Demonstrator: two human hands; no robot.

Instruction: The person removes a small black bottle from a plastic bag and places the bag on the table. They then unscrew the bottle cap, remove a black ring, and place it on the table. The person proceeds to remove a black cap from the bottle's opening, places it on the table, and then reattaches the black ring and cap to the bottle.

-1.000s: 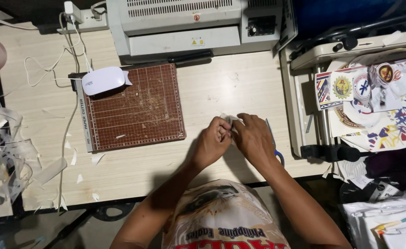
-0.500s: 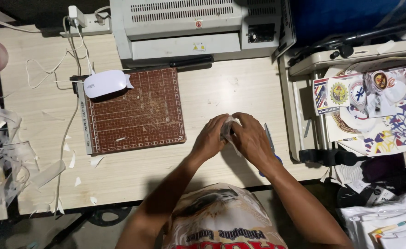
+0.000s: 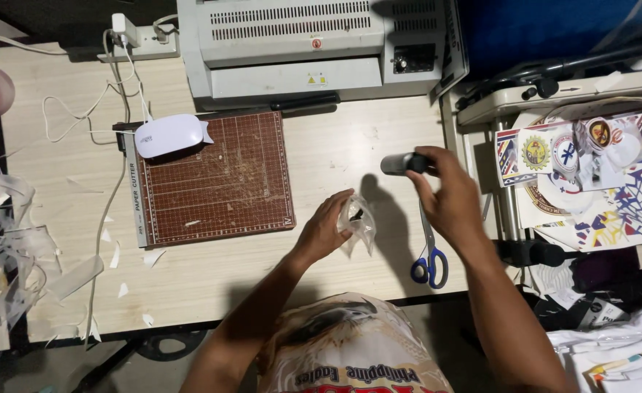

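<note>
Clear plastic pouch [image 3: 357, 225] sits pinched in the left hand [image 3: 328, 229], just above the near edge of the pale wooden table [image 3: 335, 145], a small dark item showing inside it. At about two o'clock from the pouch, the right hand [image 3: 448, 193] is raised over the table, fingers wrapped round a short grey cylinder [image 3: 397, 163] — a firm closed hold, its far end poking out to the left.

Blue-handled scissors [image 3: 428, 251] lie directly beneath the right forearm, at four o'clock from the pouch. As I judge it, lowering that hand without looking could catch the blades or knock the scissors off the near edge. The pouch is thin and limp, so the left-hand pinch could slip and let the dark item drop out.

At nine to ten o'clock from the pouch lies a brown gridded paper cutter [image 3: 215, 178], with a small white rounded device [image 3: 168, 135] resting on its far left corner. White paper scraps [image 3: 117, 255] litter the table beside it, and curled clear offcuts [image 3: 8, 247] pile up at the far left. At twelve o'clock, along the back edge, stands a grey laminating machine [image 3: 313, 44], with a white power strip [image 3: 135, 40] to its left. At three o'clock — off the table — printed sticker sheets [image 3: 590, 167] are stacked on a side stand.
</note>
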